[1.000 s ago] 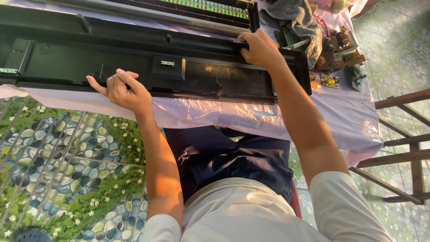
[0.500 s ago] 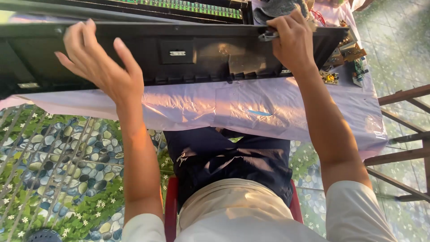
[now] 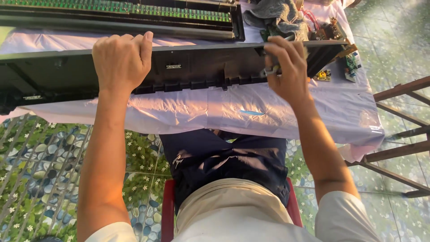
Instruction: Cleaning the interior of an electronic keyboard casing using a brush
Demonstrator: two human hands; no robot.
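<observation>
Two hands hold one long black housing panel at the near edge of the bench, tilted up so its ribbed inner face turns toward the person. Left hand: grip clamped over the upper edge, fingers wrapped across it, carrying that end. Right hand: grip closed on the panel further along, with a small metal piece pinched at the fingers; what the piece is cannot be told. Spaced grips keep the long part level. Behind it lies a chassis with a green circuit strip; loose circuit boards sit at the far right.
</observation>
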